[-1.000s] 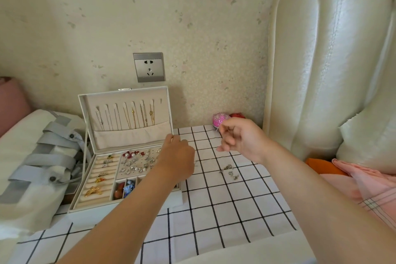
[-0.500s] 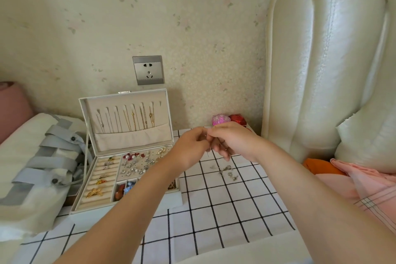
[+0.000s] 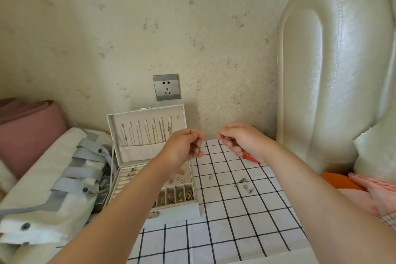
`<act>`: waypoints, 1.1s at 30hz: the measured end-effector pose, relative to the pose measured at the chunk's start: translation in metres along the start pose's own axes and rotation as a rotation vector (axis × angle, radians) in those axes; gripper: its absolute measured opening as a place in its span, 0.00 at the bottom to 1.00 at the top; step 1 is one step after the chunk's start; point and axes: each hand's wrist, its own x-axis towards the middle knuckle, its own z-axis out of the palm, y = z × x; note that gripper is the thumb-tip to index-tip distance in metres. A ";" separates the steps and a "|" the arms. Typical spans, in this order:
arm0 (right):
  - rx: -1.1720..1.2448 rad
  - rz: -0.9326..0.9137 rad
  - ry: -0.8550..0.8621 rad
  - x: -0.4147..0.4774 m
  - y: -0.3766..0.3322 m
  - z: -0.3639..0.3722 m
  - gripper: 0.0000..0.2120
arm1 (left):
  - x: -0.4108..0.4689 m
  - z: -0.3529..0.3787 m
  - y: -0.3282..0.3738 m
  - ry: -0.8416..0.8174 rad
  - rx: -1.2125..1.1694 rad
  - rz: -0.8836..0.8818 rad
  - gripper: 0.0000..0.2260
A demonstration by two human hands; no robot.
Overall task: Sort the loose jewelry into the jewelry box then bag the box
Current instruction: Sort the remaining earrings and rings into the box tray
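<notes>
Left hand [image 3: 182,150], right hand [image 3: 243,142]: my fingers [image 3: 192,135] pinch chain [image 3: 209,133] taut above desk [image 3: 225,231] back edge. Box [image 3: 177,210] open, mostly filled. Few loose pieces [image 3: 244,184] left mid-desk. Bag [image 3: 64,178] untouched, off desk's left edge.

no readable text showing anywhere, no labels, brands, numbers or signs appearing legibly on any surface
</notes>
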 end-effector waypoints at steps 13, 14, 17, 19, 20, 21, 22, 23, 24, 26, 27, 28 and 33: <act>-0.377 -0.326 0.326 0.074 -0.019 0.064 0.11 | 0.033 -0.056 0.013 0.100 0.179 0.056 0.09; -0.373 -0.335 0.364 0.081 -0.018 0.069 0.10 | 0.039 -0.062 0.011 0.160 0.215 0.083 0.10; -0.393 -0.342 0.469 0.098 -0.014 0.079 0.04 | 0.056 -0.072 0.005 0.329 0.346 0.214 0.11; -0.441 -0.349 0.520 0.107 -0.012 0.082 0.04 | 0.066 -0.074 0.001 0.390 0.416 0.286 0.10; -0.452 -0.356 0.546 0.112 -0.011 0.084 0.03 | 0.069 -0.075 -0.001 0.423 0.455 0.307 0.10; -0.462 -0.366 0.573 0.115 -0.010 0.086 0.03 | 0.073 -0.075 -0.003 0.458 0.487 0.319 0.10; -0.472 -0.373 0.599 0.119 -0.008 0.089 0.03 | 0.077 -0.075 -0.005 0.492 0.507 0.327 0.10; -0.481 -0.378 0.627 0.123 -0.006 0.092 0.03 | 0.081 -0.076 -0.006 0.521 0.520 0.336 0.10; -0.484 -0.379 0.654 0.126 -0.005 0.095 0.03 | 0.085 -0.077 -0.008 0.546 0.533 0.350 0.11; -0.487 -0.388 0.702 0.131 -0.003 0.100 0.04 | 0.090 -0.078 -0.013 0.597 0.555 0.375 0.13; -0.501 -0.394 0.721 0.134 -0.001 0.102 0.04 | 0.092 -0.078 -0.015 0.619 0.559 0.381 0.14; -0.525 -0.396 0.734 0.136 0.001 0.104 0.04 | 0.094 -0.079 -0.017 0.632 0.564 0.381 0.15; -0.719 -0.390 0.754 0.144 0.010 0.106 0.07 | 0.100 -0.077 -0.022 0.635 0.574 0.351 0.22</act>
